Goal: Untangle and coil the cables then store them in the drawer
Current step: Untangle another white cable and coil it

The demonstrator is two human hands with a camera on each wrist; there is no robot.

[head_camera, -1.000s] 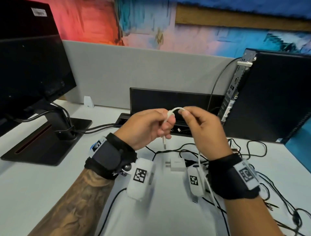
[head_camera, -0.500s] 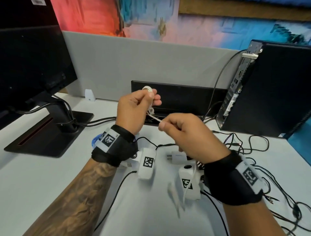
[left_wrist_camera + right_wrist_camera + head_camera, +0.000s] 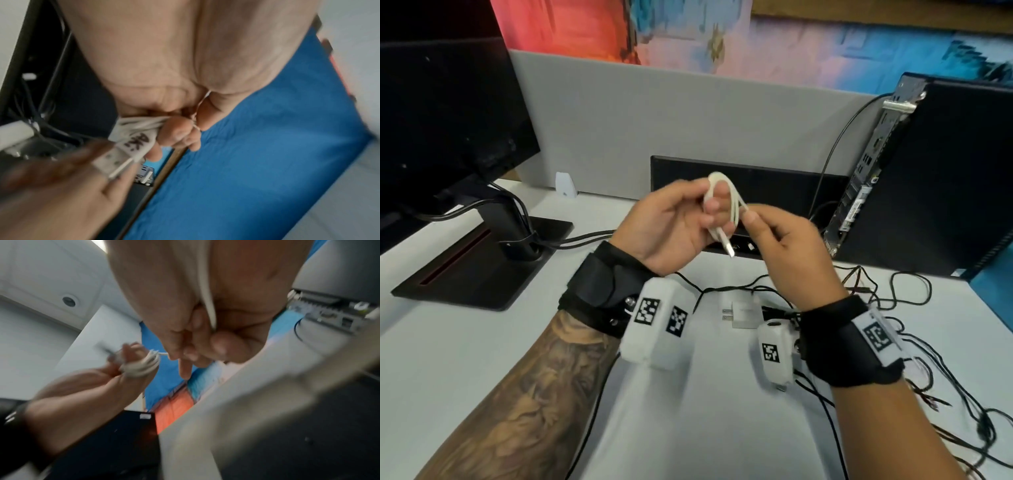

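A thin white cable (image 3: 726, 192) is looped several times around the fingers of my left hand (image 3: 681, 222), held above the desk; its plug end (image 3: 726, 245) hangs down between the hands. My right hand (image 3: 774, 233) pinches the same cable just right of the loops. In the right wrist view the white coil (image 3: 141, 365) sits on the left hand's fingers and the cable runs along my right palm (image 3: 207, 301). In the left wrist view a white plug (image 3: 115, 160) with a labelled tag shows below my curled fingers. A tangle of black cables (image 3: 893, 298) lies on the desk at the right.
A white wall charger (image 3: 743, 313) lies on the white desk (image 3: 465, 342) under my hands. A monitor on a black stand (image 3: 482, 260) is at the left, a black computer tower (image 3: 935, 178) at the right, a black box (image 3: 774, 181) against the grey partition behind.
My hands came together again and rose slightly. The white cable now shows more loops around my left fingers, with the plug end hanging below them.
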